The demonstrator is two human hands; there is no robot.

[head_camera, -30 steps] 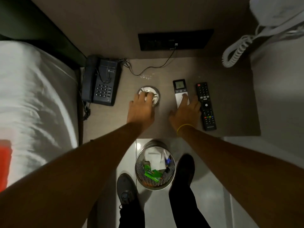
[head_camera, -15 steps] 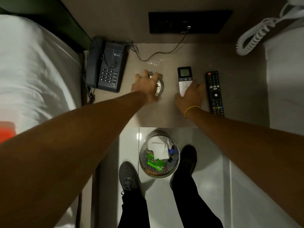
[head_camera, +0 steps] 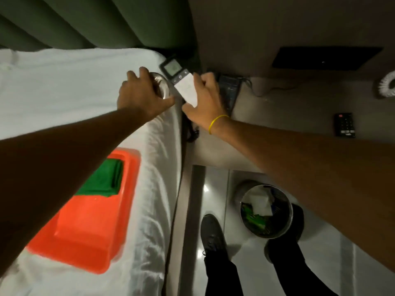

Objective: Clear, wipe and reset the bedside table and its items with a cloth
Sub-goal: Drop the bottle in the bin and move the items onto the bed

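Your left hand grips the metal dish, your right hand the white remote; set both flat on the bed at ten o'clock.

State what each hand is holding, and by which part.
Left hand: the round metal ashtray, gripped from above around its rim. Right hand: the white remote, held by its lower, plain end, display end free.

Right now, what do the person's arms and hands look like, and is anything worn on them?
Both forearms are bare, with no sleeves in view. The left hand wears no glove, ring or band that I can see. The right hand is also ungloved; a thin yellow band circles its wrist. No watch or markings show.
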